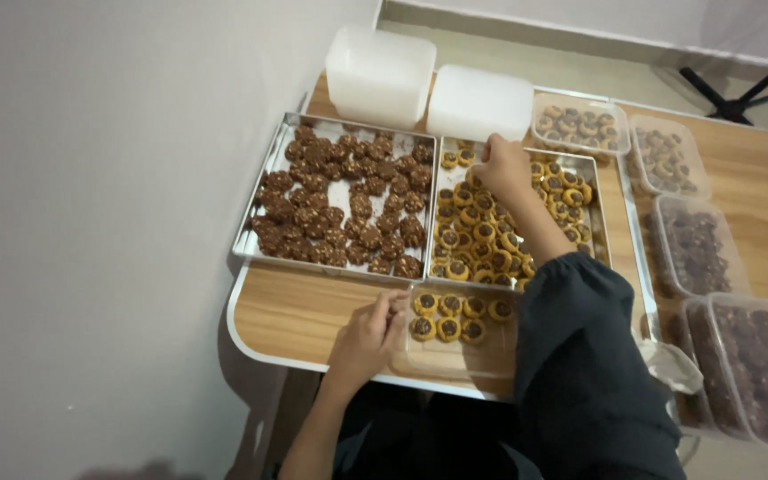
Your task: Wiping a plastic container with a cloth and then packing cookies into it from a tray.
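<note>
We see golden-yellow cookies with dark chocolate centres [482, 233] in a silver metal tray [599, 233] near the table's far edge, beside a silver tray [260, 209] of dark brown cookies [341, 203]. The table [291, 311] is light wood grain with a white rim. Our sleeve [580, 356] is dark navy.

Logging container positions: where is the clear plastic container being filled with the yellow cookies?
In the head view, the clear container sits at the table's near edge, just below the yellow-cookie tray, with the left hand on its left side.
</note>
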